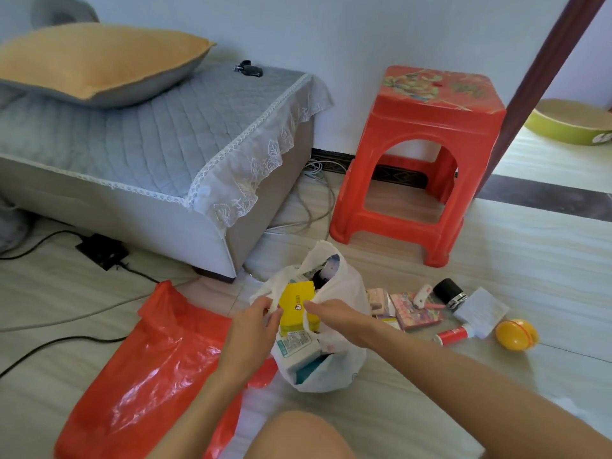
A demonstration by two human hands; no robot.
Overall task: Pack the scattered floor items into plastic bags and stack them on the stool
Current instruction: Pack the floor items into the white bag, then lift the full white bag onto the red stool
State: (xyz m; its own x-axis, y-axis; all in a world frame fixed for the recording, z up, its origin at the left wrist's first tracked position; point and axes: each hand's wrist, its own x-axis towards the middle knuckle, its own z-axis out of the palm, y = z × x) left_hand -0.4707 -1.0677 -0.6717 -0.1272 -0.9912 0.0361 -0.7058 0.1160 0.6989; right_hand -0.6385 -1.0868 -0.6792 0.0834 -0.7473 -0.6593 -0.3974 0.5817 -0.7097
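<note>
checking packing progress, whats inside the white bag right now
In the white plastic bag: a yellow box, a white labelled carton below it, and a dark round item behind. The plastic covers anything deeper.

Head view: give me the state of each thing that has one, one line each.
White bag: open, upright on the floor, partly filled.
Yellow box: sticking out of the bag's mouth.
Left hand: pinches the bag's left handle.
Right hand: grips the bag's right edge.
Red bag: flat on the floor.
Stool: upright, nothing on top.
Yellow ball: loose on the floor.
</note>
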